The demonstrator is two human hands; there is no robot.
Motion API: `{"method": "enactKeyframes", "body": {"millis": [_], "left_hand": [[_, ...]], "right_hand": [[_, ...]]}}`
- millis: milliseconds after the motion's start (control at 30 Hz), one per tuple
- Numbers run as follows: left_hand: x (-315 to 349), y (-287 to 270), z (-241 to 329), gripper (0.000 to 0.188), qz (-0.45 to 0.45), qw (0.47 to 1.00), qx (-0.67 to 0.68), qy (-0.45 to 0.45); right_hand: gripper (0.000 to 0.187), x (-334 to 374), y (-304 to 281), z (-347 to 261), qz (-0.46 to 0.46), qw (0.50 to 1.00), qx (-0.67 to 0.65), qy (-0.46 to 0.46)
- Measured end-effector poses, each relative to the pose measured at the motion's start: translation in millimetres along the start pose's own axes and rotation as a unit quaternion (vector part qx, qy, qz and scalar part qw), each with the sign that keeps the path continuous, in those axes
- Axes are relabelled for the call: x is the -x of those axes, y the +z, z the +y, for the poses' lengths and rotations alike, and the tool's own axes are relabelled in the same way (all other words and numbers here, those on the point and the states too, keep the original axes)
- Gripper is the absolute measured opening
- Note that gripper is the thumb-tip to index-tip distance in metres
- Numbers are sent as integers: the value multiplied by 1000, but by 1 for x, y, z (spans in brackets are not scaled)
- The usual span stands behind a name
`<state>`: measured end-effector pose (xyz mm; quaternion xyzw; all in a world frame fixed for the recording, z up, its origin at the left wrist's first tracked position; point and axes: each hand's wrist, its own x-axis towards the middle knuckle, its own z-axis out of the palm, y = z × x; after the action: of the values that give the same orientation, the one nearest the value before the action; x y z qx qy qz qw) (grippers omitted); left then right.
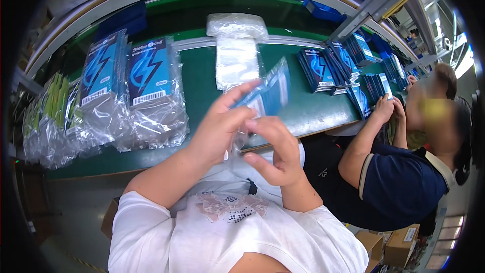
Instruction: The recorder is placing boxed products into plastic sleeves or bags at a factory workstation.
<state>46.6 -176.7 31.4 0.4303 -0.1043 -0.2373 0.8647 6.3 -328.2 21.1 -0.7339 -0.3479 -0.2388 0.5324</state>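
My left hand [218, 121] is closed on a thin blue box [275, 91], tilted up over the near edge of the bench and a little blurred. Clear plastic film [236, 144] hangs below the fingers, so the box seems to be in a clear bag. Close beside it, my right hand [279, 149] has its thumb and index finger apart, the index fingertip at the film by my left thumb. Whether that fingertip presses on the film is unclear. Beyond my hands lies a stack of flat clear bags [236, 63].
Bagged blue boxes [149, 71] stand in rows on the green bench [202, 78], with green-striped bagged packs [55, 101] farther left. Unbagged blue boxes [318, 71] are stacked at right. Beside me, a co-worker [404, 187] handles boxes; cartons [401, 245] sit on the floor.
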Motion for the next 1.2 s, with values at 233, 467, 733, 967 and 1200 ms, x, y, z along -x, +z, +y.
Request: {"method": "enactKeyframes", "body": {"millis": [233, 467, 733, 967, 1200], "left_hand": [[13, -27, 70, 46, 187, 652, -640, 362], [16, -67, 60, 50, 298, 423, -838, 174], [17, -60, 66, 56, 309, 420, -839, 156], [20, -49, 66, 67, 316, 465, -813, 153], [22, -2, 31, 40, 110, 585, -686, 418]], "right_hand": [[37, 21, -12, 15, 38, 990, -6, 137], [24, 33, -22, 33, 79, 979, 16, 187], [36, 48, -64, 68, 276, 906, 150, 284], [70, 40, -100, 128, 492, 794, -110, 338], [71, 25, -81, 128, 362, 861, 2, 356]]}}
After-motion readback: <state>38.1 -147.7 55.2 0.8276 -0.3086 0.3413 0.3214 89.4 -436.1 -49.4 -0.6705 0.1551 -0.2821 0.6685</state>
